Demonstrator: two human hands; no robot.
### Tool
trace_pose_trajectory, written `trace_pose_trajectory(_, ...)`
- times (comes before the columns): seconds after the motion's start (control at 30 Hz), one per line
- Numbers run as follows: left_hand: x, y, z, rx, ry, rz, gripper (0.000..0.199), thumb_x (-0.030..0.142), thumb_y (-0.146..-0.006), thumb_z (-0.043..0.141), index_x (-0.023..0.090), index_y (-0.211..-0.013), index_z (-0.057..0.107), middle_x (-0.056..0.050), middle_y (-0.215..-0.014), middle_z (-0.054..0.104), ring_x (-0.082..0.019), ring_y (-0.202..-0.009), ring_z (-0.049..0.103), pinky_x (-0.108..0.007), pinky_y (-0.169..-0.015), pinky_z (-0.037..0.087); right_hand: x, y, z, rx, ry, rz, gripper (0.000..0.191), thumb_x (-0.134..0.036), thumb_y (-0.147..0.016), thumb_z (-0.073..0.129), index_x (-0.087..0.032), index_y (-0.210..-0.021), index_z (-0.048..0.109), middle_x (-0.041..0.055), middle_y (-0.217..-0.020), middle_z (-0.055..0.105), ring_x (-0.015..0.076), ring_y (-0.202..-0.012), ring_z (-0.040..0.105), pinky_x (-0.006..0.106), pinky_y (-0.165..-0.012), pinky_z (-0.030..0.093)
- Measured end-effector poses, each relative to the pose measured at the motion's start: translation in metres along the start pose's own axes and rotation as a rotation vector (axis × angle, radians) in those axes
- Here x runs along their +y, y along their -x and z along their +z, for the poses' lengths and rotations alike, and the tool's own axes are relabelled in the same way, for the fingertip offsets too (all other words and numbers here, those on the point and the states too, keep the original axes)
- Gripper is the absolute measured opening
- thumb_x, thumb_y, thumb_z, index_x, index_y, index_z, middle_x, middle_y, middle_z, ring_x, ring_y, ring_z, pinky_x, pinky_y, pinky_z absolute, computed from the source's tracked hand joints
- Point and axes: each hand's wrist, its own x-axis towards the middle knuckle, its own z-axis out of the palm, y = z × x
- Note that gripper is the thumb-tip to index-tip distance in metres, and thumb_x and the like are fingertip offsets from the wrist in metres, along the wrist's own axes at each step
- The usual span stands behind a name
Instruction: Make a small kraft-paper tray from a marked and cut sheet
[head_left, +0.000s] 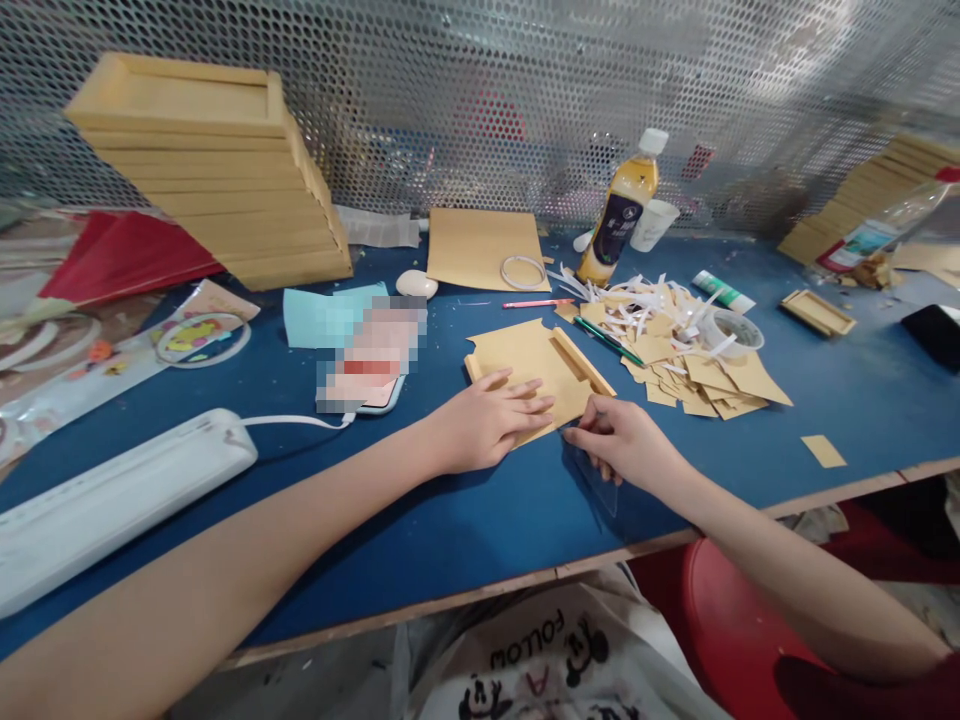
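A tan cardboard piece (525,350) with partly folded edges lies on the blue table in front of me. My left hand (491,420) rests flat on it, fingers spread. At its lower right corner, my right hand (611,440) is closed in a pinch on a thin transparent sheet (602,492), which hangs below the fingers. Paper scraps (667,325) in white and tan are heaped to the right of the cardboard, with a green pen (609,341) beside them. A pink pen (536,303) lies behind the cardboard.
Stacked tan trays (217,190) stand at the back left. A phone (375,360) on a cable and a white power strip (135,500) lie left. Behind are a drink bottle (619,215) and a flat tan board (480,245). A small tan tray (817,313) sits right.
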Motion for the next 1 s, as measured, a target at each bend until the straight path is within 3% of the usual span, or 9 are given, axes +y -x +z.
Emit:
trace_pose_trajectory(0.13, 0.0, 0.0, 0.001, 0.012, -0.007, 0.008, 0.047, 0.01, -0.092, 0.039, 0.023, -0.136, 0.049, -0.001, -0.146, 0.042, -0.02, -0.142, 0.027, -0.046, -0.115, 0.013, 0.004, -0.001, -0.008, 0.029, -0.019, -0.001, 0.028, -0.038, -0.079, 0.065, -0.023, -0.073, 0.042, -0.0087, -0.044, 0.053, 0.0089, -0.031, 0.046, 0.017, -0.027, 0.037)
trace_pose_trajectory(0.4, -0.001, 0.0, 0.002, 0.015, 0.005, 0.006, 0.045, 0.011, -0.094, 0.038, 0.022, -0.136, 0.048, -0.001, -0.146, 0.042, -0.02, -0.142, 0.027, -0.046, -0.115, 0.012, 0.006, 0.0, -0.004, 0.014, -0.04, -0.06, 0.029, -0.04, -0.08, 0.064, -0.022, -0.073, 0.043, -0.0085, -0.046, 0.052, 0.008, -0.031, 0.046, 0.016, -0.028, 0.037)
trace_pose_trajectory(1.0, 0.0, 0.002, 0.002, 0.026, 0.03, -0.015, 0.041, 0.017, -0.098, 0.035, 0.025, -0.136, 0.049, 0.0, -0.146, 0.041, -0.019, -0.139, 0.032, -0.043, -0.115, 0.013, 0.028, -0.008, -0.045, 0.2, 0.019, -0.013, 0.033, -0.044, -0.073, 0.067, -0.022, -0.07, 0.042, -0.0074, -0.042, 0.051, 0.0079, -0.03, 0.043, 0.016, -0.028, 0.029)
